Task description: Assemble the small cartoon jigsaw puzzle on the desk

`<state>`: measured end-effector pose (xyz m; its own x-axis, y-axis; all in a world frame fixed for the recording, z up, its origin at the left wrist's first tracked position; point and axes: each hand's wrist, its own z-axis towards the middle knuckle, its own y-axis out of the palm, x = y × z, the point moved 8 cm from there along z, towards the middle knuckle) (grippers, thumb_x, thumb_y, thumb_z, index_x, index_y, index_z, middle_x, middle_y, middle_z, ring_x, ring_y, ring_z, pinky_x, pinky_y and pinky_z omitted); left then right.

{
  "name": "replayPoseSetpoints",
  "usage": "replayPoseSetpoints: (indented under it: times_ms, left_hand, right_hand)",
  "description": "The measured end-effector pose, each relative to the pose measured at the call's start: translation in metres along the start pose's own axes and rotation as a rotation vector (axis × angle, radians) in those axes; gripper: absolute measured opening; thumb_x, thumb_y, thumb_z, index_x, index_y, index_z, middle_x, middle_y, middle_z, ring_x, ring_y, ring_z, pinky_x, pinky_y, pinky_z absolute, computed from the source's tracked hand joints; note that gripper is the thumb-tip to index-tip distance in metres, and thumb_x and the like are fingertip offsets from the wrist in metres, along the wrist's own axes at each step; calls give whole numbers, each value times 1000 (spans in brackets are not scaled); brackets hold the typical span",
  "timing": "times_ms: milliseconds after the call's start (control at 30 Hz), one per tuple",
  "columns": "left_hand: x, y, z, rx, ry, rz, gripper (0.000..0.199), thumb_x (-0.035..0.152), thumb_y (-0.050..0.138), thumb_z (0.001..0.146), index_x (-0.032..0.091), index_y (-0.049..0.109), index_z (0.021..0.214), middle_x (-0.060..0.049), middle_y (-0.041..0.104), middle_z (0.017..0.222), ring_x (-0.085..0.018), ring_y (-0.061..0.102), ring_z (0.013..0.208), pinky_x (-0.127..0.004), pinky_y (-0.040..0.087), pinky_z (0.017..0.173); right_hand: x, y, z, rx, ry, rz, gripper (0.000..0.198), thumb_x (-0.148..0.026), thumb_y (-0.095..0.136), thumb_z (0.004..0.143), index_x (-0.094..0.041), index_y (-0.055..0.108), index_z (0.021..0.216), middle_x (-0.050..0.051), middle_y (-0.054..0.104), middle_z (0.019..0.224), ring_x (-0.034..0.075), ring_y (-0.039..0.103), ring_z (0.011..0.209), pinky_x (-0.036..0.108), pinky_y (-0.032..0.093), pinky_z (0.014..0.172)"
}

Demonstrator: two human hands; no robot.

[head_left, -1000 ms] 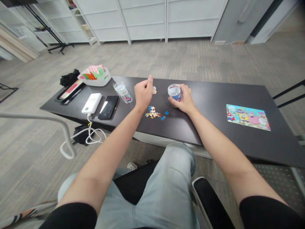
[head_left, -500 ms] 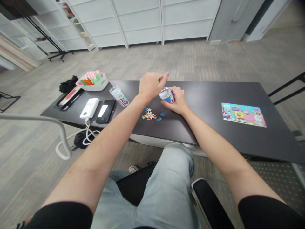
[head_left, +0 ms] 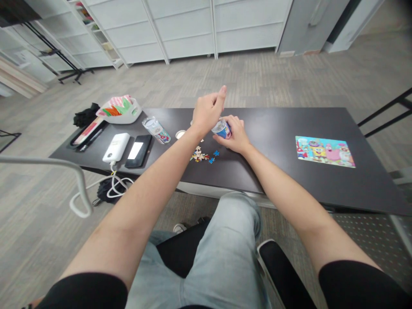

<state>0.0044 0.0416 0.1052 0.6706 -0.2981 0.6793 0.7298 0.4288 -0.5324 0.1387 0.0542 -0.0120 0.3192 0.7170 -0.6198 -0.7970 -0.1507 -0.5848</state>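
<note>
My right hand [head_left: 236, 134] is wrapped round the side of a small blue printed can [head_left: 222, 128], which is tilted a little over the table. Just above and left of the can's top is my left hand [head_left: 207, 110], its fingers curled in and its thumb pointing up. Whatever those fingers hold is hidden. Below the hands lies a small heap of jigsaw puzzle pieces [head_left: 199, 156], with a few blue pieces [head_left: 213, 157] to its right. A white round lid [head_left: 180, 134] shows partly beside my left forearm.
Left on the dark table [head_left: 273, 128] are another clear-topped can [head_left: 156, 129], a phone [head_left: 138, 151], a white power bank [head_left: 116, 147] with a cable, a pen tray [head_left: 88, 135] and a white basket [head_left: 124, 112]. To the right lies a cartoon picture card [head_left: 325, 151].
My left hand has turned, its thumb pointing more upward. The white round lid has come into sight beside my left forearm. My right hand keeps its hold on the can.
</note>
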Motion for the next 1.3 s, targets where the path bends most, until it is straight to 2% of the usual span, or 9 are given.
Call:
replayPoseSetpoints:
  times_ms: [133,267,400,500,667,867,1000,1167,1300]
  left_hand:
    - [-4,-2,4,30,-12,-22,76,65,65,135,26,63,70,-1,61,71,-23,63,77,-45,42,85]
    - [-32,-31,-14,122,-117,6,51,47,70,132,26,70,86,-1,68,80,-22,66,83,-40,49,88]
    - [-63,-51,-66,-101,-189,327,9,22,76,114,25,85,112,-9,88,115,-28,80,107,-44,63,109]
    - [-71,-57,-111,-284,-130,382,26,32,78,112,25,92,133,-18,90,153,-37,82,145,-56,61,137]
    - [-69,-49,-175,-496,-103,392,73,59,82,111,27,76,177,-20,58,202,-46,54,189,-68,42,157]
    - [-57,-53,-189,-414,-79,460,63,70,86,110,36,81,163,-19,81,169,-48,73,159,-68,58,137]
    - [-59,-53,-178,-414,-30,538,51,64,91,109,27,84,143,-22,82,153,-47,74,145,-65,61,130]
    - [-66,-54,-174,-378,-49,500,31,58,89,113,30,77,117,-16,84,134,-41,77,136,-57,63,122]
    - [-68,-53,-177,-373,-69,501,39,58,91,111,32,65,98,-13,83,121,-40,75,125,-56,62,111]
  right_hand:
    - [1,0,0,6,-1,7,68,-71,98,95,-32,77,146,19,86,146,55,75,141,82,56,128]
    - [5,-4,0,45,14,31,71,-72,98,94,-31,78,147,20,85,149,55,74,143,83,56,130]
    - [11,-12,2,119,68,52,79,-92,93,93,-34,78,145,19,86,151,57,73,145,87,54,132]
    - [15,-13,2,152,89,64,90,-107,87,89,-34,78,142,19,86,149,57,73,145,88,53,133]
    - [19,-11,1,154,72,66,95,-111,83,88,-33,79,143,21,86,149,58,73,144,88,52,133]
    - [26,-11,-1,145,60,59,91,-105,85,90,-32,78,144,22,85,151,58,72,147,89,50,134]
    - [31,-11,-3,133,44,58,80,-90,93,90,-33,77,144,20,86,151,58,73,147,89,50,136]
    - [40,-9,-4,133,53,44,76,-83,97,91,-34,76,144,20,84,154,58,71,150,89,49,137]
    - [43,-7,-3,128,42,34,77,-84,99,92,-35,76,146,19,84,155,57,71,150,91,49,138]
